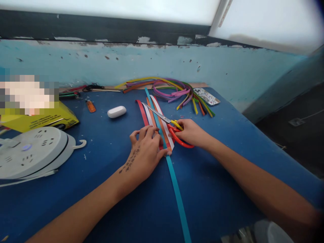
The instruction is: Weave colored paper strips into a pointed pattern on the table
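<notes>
Several paper strips, red, white and orange (151, 113), lie side by side on the blue table (106, 189). A long teal strip (177, 192) runs across them toward me. My left hand (145, 150) presses flat on the near ends of the strips, fingers spread. My right hand (192, 133) grips the red and yellow handles of a pair of scissors (168, 121), whose blades lie over the strips and point away to the left.
A loose heap of coloured strips (174, 89) and a patterned phone (206, 96) lie at the back. A white case (116, 111), an orange lighter (90, 106), a yellow box (43, 118) and a round white power strip (30, 152) sit left.
</notes>
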Motion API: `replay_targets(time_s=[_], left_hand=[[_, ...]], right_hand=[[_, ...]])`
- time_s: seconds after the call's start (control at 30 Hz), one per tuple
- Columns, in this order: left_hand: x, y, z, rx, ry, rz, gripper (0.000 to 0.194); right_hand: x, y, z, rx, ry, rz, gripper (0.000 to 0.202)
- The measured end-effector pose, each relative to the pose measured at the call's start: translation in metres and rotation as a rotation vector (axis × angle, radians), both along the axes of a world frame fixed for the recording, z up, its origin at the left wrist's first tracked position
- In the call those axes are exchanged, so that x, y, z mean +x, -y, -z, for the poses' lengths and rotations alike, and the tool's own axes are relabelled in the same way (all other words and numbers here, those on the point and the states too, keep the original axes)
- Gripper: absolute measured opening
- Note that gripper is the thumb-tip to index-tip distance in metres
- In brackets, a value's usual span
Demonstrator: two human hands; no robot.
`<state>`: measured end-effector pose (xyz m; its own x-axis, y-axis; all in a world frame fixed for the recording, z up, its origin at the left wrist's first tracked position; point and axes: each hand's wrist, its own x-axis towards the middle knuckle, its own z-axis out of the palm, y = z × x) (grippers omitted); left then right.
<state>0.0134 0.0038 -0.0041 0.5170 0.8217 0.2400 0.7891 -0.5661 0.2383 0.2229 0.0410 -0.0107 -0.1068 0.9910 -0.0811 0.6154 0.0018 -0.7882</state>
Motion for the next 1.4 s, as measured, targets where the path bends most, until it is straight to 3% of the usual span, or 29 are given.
replay_targets(time_s=[0.1, 0.3, 0.63, 1.0, 1.27, 1.4], left_hand=[[0.000, -0.001, 0.001, 0.008, 0.012, 0.064, 0.026], [-0.004, -0.007, 0.001, -0.091, -0.042, 0.257, 0.049], [-0.009, -0.013, 0.013, -0.078, -0.101, 0.279, 0.051], [-0.010, -0.015, 0.006, -0.076, -0.137, 0.312, 0.057], [-0.012, -0.017, 0.001, -0.171, -0.131, 0.362, 0.061], [-0.019, -0.019, -0.002, -0.244, -0.124, 0.413, 0.055]], right_hand=[[0.001, 0.000, -0.001, -0.001, 0.022, -0.012, 0.012], [0.003, 0.001, -0.005, -0.021, 0.089, -0.028, 0.010], [0.005, 0.005, -0.012, -0.022, 0.124, -0.063, 0.011], [0.006, 0.002, -0.010, 0.002, 0.012, -0.116, 0.009], [0.013, 0.000, -0.014, -0.001, 0.132, -0.205, 0.010], [0.010, 0.005, -0.018, 0.052, 0.277, -0.186, 0.014]])
